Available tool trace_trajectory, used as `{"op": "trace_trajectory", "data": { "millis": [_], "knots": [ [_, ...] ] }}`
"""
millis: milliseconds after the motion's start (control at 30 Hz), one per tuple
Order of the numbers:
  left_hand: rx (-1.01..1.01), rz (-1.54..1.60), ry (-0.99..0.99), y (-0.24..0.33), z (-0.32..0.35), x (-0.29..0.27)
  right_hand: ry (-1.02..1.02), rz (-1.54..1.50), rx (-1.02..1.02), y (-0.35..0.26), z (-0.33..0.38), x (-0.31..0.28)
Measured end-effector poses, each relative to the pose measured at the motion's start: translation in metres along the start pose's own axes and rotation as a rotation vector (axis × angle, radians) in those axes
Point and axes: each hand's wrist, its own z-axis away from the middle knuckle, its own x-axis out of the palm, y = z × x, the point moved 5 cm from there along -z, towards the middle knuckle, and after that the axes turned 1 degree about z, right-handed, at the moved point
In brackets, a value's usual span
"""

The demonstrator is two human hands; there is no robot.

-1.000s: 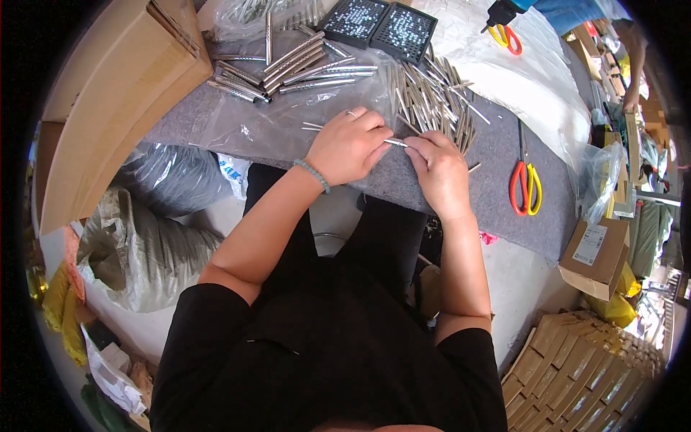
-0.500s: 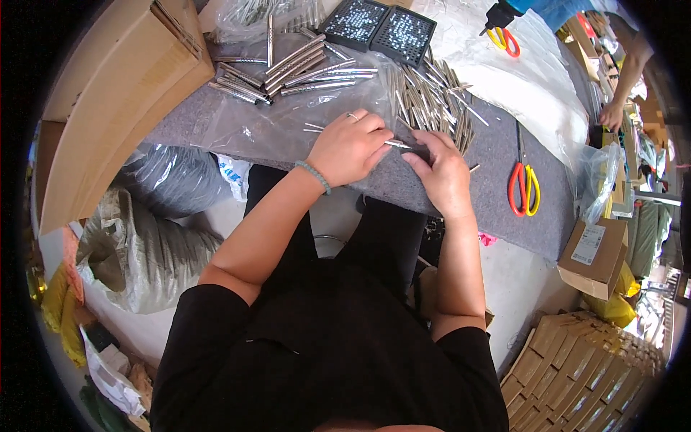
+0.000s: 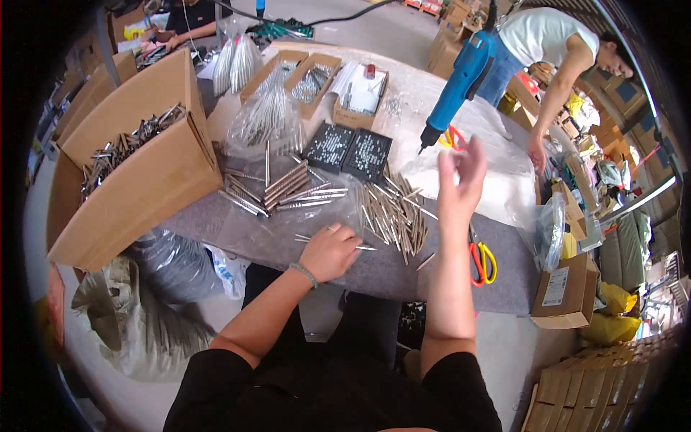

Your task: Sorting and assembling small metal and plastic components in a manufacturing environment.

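Note:
My left hand (image 3: 328, 253) rests at the table's near edge, closed around a slim metal rod (image 3: 368, 248) whose pointed end sticks out on the right. Thin ends also show on that hand's left side. My right hand (image 3: 463, 180) is raised over the table, fingers apart and holding nothing. Just above it hangs a blue electric screwdriver (image 3: 459, 83), bit downward, not touched by the hand. Between my arms lies a pile of slim metal rods (image 3: 392, 219). Thicker metal tubes (image 3: 288, 186) lie on clear plastic to the left. Two black trays (image 3: 348, 150) hold small silvery parts.
A large cardboard box (image 3: 140, 191) with metal pieces stands left. Red-and-yellow-handled scissors (image 3: 482, 263) lie by my right forearm. Small cardboard trays (image 3: 314, 85) and a bag of rods (image 3: 266, 119) sit farther back. A co-worker (image 3: 551, 50) bends over at the far right.
My right hand has left the rod and risen away toward the screwdriver, fingers opening. My left hand keeps the rod. The view has tilted up, showing more of the table's far side.

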Motion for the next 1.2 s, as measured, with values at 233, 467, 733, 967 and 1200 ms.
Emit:
{"op": "trace_trajectory", "data": {
  "millis": [233, 467, 733, 967, 1200],
  "knots": [
    [-0.011, -0.003, -0.007, -0.002, -0.014, -0.003, -0.136, -0.494, 0.153, 0.016, -0.123, 0.035],
    [0.001, -0.022, 0.031, -0.012, -0.014, 0.001, -0.044, -0.639, 0.059, -0.003, -0.101, 0.052],
    [-0.016, -0.005, 0.004, -0.011, -0.009, 0.001, 0.014, -0.584, 0.021, -0.016, -0.093, 0.067],
    [-0.019, -0.031, 0.009, -0.012, -0.011, -0.001, 0.136, -0.264, -0.082, 0.003, -0.086, 0.096],
    [-0.019, -0.033, 0.017, -0.011, -0.013, -0.002, 0.031, -0.527, 0.101, 0.033, -0.083, 0.119]
  ]
}}
